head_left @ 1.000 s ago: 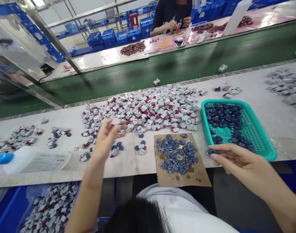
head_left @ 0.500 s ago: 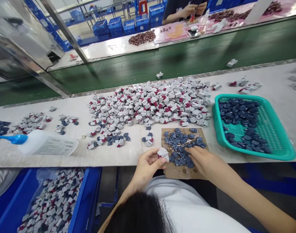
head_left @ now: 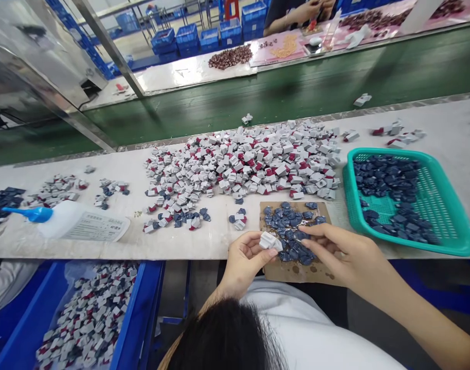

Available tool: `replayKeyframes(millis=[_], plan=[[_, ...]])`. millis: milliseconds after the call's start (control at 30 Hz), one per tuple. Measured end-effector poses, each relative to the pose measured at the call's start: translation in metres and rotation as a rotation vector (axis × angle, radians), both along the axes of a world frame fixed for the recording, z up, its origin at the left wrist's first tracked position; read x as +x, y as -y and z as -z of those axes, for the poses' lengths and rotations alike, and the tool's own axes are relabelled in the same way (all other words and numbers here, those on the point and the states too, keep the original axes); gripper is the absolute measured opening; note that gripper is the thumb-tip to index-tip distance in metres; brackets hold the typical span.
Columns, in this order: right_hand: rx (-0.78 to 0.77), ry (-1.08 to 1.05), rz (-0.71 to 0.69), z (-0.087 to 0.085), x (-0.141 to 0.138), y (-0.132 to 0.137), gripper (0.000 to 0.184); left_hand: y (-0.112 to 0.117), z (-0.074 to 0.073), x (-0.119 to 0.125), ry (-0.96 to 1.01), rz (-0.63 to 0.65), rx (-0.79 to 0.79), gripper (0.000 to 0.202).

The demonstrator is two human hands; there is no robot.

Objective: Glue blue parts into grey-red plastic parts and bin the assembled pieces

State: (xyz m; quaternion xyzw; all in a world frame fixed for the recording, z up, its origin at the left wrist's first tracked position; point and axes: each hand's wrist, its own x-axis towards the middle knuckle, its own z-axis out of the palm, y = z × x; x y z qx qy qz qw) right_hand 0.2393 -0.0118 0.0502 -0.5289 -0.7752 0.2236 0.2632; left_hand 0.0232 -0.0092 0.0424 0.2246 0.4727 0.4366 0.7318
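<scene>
1. The left grip (head_left: 245,262) is closed on a small white-and-grey piece (head_left: 268,241), with the thumb and fingers pinching it above the near edge of the table (head_left: 104,241).
2. The right grip (head_left: 337,252) is reaching out with its fingers extended, the fingertips (head_left: 306,231) coming down over a cluster of dark blue pieces (head_left: 292,241). I cannot tell whether it is holding one.
3. The white-and-grey piece is looking light and stiff, so a gentle pinch on its flat sides is likely enough. Its small size is making it easy to drop.
4. The dark blue pieces are looking small and loose, and the stains on the cardboard sheet (head_left: 281,272) beneath them suggest that they may be damp and slippery. Taking them singly by the edges seems safest.
5. The cardboard sheet is hanging over the table's near edge, lying between a heap of white-and-red pieces (head_left: 242,164) and a teal plastic basket (head_left: 431,245). A blue bin (head_left: 137,308) is standing below the same edge, toward the left.
6. Compared with half a second earlier, the right fingertips are stretching further left across the cardboard, closing toward the held piece, and the left grip is sitting slightly further right.
</scene>
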Motion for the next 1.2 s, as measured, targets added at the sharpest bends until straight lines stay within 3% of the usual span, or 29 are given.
replayKeyframes(millis=[133,233,533,767,967,1200], plan=[[-0.155,-0.286,0.069,-0.022,-0.023,0.012,0.039,0.001,0.001,0.003,-0.008,0.020,0.091,0.044],[-0.216,-0.388,0.095,-0.028,-0.031,0.011,0.033,0.002,-0.001,0.003,-0.018,0.036,0.141,0.043],[-0.321,-0.257,-0.126,-0.033,-0.020,0.007,0.021,0.005,0.005,-0.005,-0.187,0.175,0.302,0.036],[-0.245,-0.186,-0.185,-0.034,-0.018,0.006,0.022,0.007,0.005,-0.005,-0.259,0.233,0.457,0.020],[-0.487,-0.348,-0.175,-0.019,-0.018,0.007,0.022,0.013,0.016,-0.002,-0.183,0.199,0.338,0.033],[-0.593,-0.389,-0.169,-0.011,-0.019,0.003,0.025,0.017,0.025,0.002,-0.117,0.189,0.173,0.040]])
